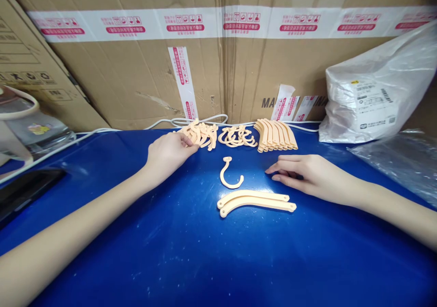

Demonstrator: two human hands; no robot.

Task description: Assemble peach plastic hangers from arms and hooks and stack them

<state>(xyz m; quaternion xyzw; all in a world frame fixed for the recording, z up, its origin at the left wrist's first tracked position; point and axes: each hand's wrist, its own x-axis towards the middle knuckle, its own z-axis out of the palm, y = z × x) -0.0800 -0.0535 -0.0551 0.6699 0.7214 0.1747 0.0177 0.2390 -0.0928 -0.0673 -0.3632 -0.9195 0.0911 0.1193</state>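
My left hand [172, 151] reaches to the left-hand pile of cream plastic pieces [209, 136], its fingers pinched at the pile's near edge. Whatever the fingertips hold is hidden behind the hand. Lying on the blue table to the right, my right hand [303, 173] has its fingers loosely stretched and holds nothing. Between the hands lies a single cream plastic hook [223, 177]. Just in front of it, two curved cream plastic arms [256, 200] lie side by side, touching.
Behind the single hook sit a heap of hooks [235, 136] and a row of curved arms [275, 134]. A white cable [157, 123] runs along the cardboard boxes [136, 70]. A white plastic bag [358, 102] stands right; a dark flat object [29, 191] lies left.
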